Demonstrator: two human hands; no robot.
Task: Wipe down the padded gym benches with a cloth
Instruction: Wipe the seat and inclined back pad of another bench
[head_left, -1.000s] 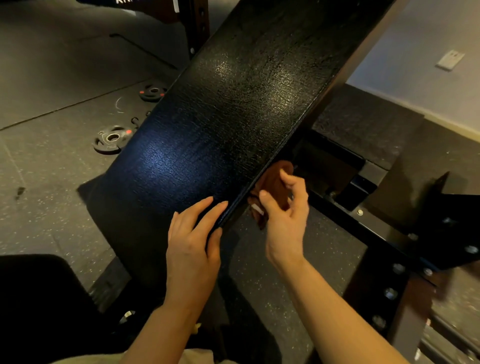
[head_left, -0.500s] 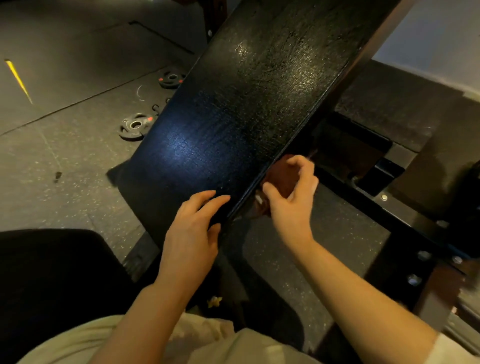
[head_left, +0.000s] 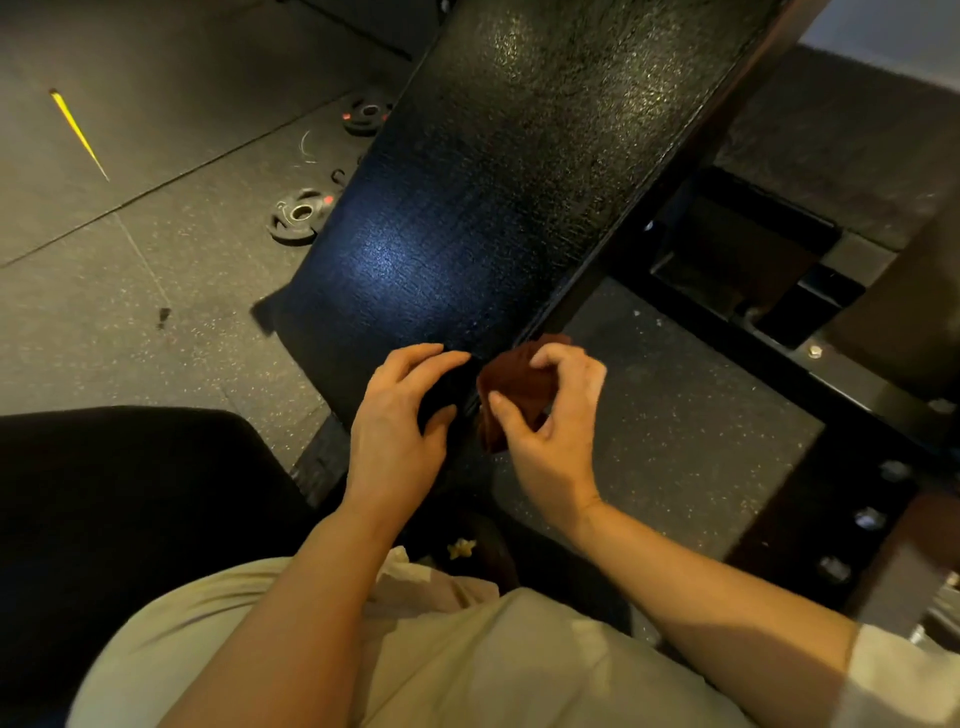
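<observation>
My right hand (head_left: 553, 415) held the brown cloth (head_left: 517, 392), bunched between thumb and curled fingers, just off the near right edge of the black padded bench (head_left: 493, 197). Half a second earlier that cloth had sat higher along the same edge, tucked partly under the pad; now it was nearer the pad's lower corner and more of it showed, a folded wad hanging below my thumb. My left hand (head_left: 400, 421) rested on the pad's near end, just beside the cloth, fingers bent with the tips on the textured vinyl and gripping nothing. A second before, those fingers had lain straighter along the edge; now they were more arched, with the thumb spread toward the cloth.

The pad ran away from me, slanting up to the right, with a bluish sheen near its middle. Beyond the bench's left edge two weight plates (head_left: 301, 213) lay on the speckled rubber floor (head_left: 156, 291), the farther one partly hidden by the pad. A yellow streak (head_left: 78, 132) marked the floor far to the left of the bench. To the bench's right the black steel frame (head_left: 810, 374) with its bolts crossed the floor. More of my beige clothing (head_left: 467, 665) filled the bottom of the view than before.
</observation>
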